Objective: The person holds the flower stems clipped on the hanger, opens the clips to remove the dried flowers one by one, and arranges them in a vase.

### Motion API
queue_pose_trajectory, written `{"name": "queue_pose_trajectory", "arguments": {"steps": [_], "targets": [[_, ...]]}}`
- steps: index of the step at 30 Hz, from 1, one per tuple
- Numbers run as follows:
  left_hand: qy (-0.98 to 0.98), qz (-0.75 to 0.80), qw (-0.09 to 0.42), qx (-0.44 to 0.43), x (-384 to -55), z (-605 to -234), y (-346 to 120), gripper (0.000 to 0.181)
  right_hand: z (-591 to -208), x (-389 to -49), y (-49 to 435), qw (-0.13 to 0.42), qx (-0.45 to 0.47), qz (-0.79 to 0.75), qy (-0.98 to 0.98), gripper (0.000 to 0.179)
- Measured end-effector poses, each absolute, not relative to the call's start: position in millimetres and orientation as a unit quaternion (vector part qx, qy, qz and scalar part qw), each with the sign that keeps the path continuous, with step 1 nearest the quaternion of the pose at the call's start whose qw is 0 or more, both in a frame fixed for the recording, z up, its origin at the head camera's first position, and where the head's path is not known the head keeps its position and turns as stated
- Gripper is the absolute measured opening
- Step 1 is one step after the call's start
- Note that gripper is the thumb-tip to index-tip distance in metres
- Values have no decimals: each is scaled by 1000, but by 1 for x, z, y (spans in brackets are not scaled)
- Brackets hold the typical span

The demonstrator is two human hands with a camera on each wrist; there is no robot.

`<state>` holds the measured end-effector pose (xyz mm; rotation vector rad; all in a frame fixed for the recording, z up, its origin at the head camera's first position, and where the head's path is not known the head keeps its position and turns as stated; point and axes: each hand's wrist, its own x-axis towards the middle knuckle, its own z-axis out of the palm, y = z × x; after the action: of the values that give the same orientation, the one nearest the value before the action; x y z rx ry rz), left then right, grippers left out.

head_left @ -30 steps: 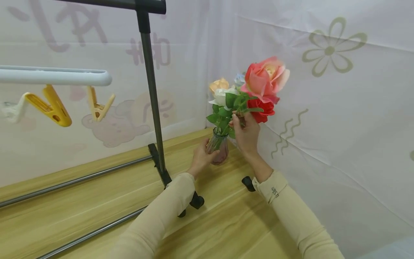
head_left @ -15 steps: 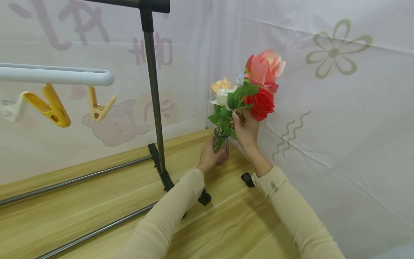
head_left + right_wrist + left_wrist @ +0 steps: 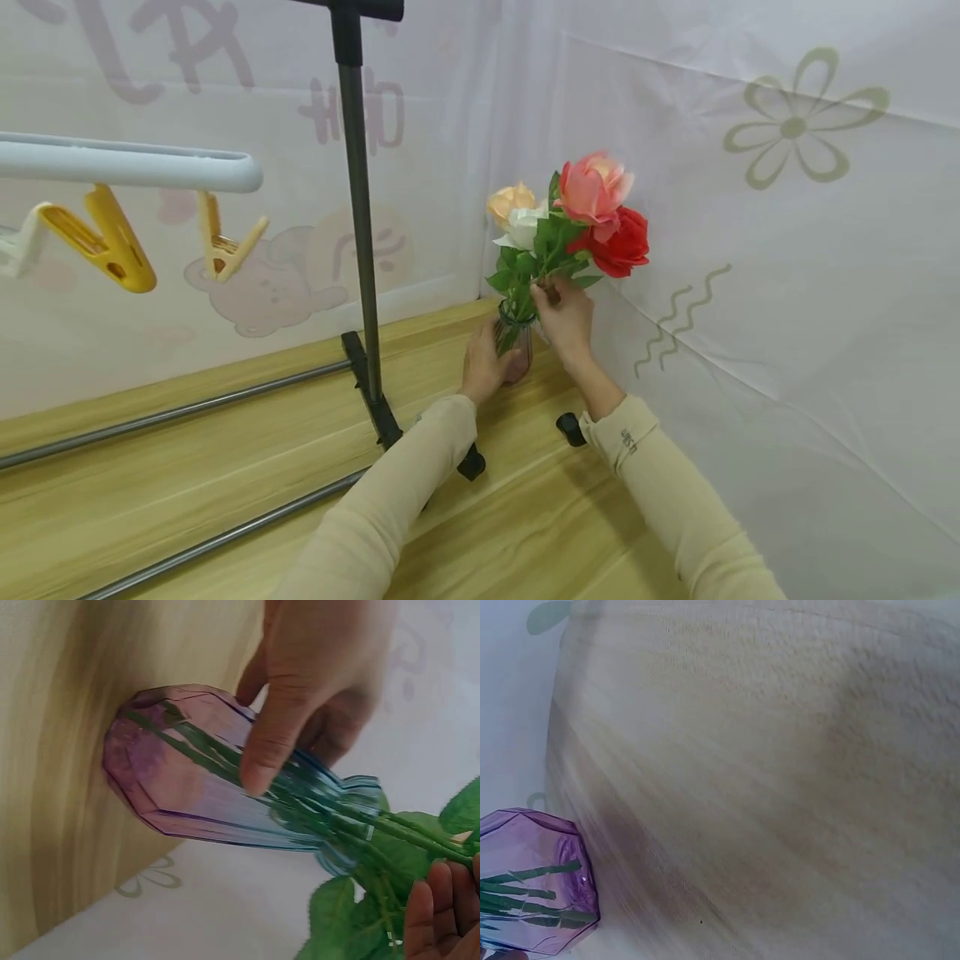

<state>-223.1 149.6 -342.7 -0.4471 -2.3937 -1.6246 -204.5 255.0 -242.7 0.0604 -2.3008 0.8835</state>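
A clear glass vase (image 3: 517, 367), pink at its base and bluish at the neck, stands upright on the wood-look surface near the corner. My left hand (image 3: 483, 362) grips it from the left, thumb across the near side. Green stems (image 3: 202, 746) show through the glass. Just above the rim, my right hand (image 3: 567, 321) pinches a rose stem (image 3: 420, 836); which bloom it carries is hard to tell. A pink rose (image 3: 592, 190), a red rose (image 3: 618, 242), a white rose (image 3: 522, 227) and a peach rose (image 3: 512, 202) fan out above green leaves.
A dark metal rack post (image 3: 358, 225) stands left of the vase, with a black foot (image 3: 471, 462) near my left sleeve. A pale blue hanger bar (image 3: 127, 162) with clothespins (image 3: 120, 250) hangs at left. Printed cloth walls (image 3: 750, 333) meet behind the vase.
My right hand has moved down slightly, and the pink rose has dropped lower toward the other blooms. My left hand has shifted right and closer around the vase. The blue flower is now hidden.
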Motion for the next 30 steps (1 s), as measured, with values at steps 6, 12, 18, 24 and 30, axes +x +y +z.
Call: {"name": "queue_pose_trajectory", "arguments": {"steps": [6, 12, 18, 24, 30], "targets": [[-811, -552, 104, -164, -224, -342, 150, 58, -251, -205, 259, 302, 8, 314, -900, 20], [-817, -542, 104, -169, -223, -342, 152, 57, -264, -206, 261, 285, 1, 288, -914, 21], [-821, -537, 101, -163, -223, -343, 152, 57, -273, -206, 262, 284, 6, 304, -909, 20], [-823, -539, 84, -160, -225, -343, 150, 58, -283, -209, 260, 297, 14, 344, -891, 20], [-822, -539, 80, -166, -224, -343, 147, 60, -292, -210, 258, 333, 25, 356, -872, 14]]}}
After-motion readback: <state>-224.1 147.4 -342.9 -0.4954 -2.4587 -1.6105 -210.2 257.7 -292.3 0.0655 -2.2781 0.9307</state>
